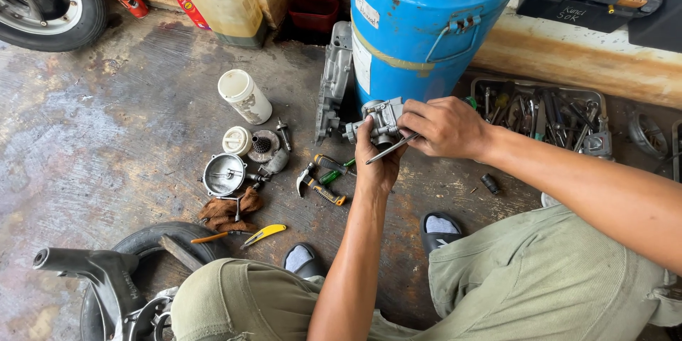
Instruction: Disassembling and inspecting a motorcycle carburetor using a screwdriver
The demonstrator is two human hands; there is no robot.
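A grey metal carburetor [381, 118] is held up in front of me over the floor. My left hand [376, 163] grips it from below. My right hand [444, 126] is closed on a thin metal rod-like tool [391, 150] whose end points down and left beneath the carburetor. Both forearms reach out over my knees in olive trousers.
A blue drum [426, 21] stands just behind the hands, with a grey engine cover [334, 82] leaning on it. A tray of tools [547, 110] lies at right. On the floor at left: white jar [244, 96], round metal bowl [224, 174], pliers [318, 183], brown rag [229, 211], yellow-handled tool [259, 234], tyres.
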